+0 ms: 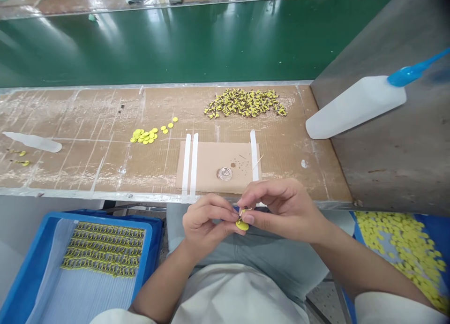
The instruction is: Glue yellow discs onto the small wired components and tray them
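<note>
A: State the condition of the hands.
B: The left hand (211,221) grips the yellow disc (242,226); the right hand (284,207) pinches the small dark-and-yellow piece (243,212) against it, over the lap, just off the near edge of the table (105,174).
A: Current step?
B: Apparently, fitting the 2 parts together. The next move calls for careful alignment and light fingertip pressure.
A: Markings?
B: No legible writing, including on the white bottle (358,107).
</note>
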Demonstrator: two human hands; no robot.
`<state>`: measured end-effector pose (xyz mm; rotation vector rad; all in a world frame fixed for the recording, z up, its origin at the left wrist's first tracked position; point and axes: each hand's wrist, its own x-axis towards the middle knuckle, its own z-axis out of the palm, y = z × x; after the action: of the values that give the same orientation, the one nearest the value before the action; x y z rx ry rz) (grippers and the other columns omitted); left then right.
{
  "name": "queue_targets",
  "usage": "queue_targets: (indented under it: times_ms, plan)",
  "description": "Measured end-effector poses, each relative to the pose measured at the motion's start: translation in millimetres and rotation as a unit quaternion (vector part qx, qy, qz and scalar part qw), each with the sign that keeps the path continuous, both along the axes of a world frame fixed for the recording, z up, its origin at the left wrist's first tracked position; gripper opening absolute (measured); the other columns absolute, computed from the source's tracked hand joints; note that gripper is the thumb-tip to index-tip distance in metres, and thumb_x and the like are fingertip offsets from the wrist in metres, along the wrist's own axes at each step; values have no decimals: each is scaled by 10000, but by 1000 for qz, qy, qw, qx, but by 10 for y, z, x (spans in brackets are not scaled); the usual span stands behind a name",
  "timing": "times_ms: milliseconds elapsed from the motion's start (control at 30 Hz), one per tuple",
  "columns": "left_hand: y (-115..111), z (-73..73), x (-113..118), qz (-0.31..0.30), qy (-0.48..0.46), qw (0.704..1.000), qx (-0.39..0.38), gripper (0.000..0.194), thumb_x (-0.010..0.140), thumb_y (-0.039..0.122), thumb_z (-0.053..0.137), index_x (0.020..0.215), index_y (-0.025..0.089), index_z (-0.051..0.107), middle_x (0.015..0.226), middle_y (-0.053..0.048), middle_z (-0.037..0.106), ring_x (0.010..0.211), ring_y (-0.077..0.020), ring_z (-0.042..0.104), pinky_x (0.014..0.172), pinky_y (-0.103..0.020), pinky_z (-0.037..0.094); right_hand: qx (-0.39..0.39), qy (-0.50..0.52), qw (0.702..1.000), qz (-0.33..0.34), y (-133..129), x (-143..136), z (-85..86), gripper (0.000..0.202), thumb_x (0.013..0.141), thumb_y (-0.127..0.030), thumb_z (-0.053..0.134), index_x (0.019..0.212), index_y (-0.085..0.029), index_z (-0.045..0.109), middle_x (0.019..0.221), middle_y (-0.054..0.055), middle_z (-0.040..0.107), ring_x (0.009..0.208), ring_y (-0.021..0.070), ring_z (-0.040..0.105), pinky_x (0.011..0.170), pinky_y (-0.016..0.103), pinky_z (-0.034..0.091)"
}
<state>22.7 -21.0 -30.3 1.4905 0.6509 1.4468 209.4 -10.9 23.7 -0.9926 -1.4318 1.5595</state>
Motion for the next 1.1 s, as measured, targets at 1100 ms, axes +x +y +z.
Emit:
queue_targets:
  times_ms: [1100]
  plan:
    - [-45,-49,-39,60,-6,998,-31,378,686,24,808,994,237,765,896,-25,770,750,-153,735,669,-224,611,35,-23,997,-71,-65,-48,-69,142,783,-214,777,920,-185,754,850,69,752,735,155,710,670,242,605]
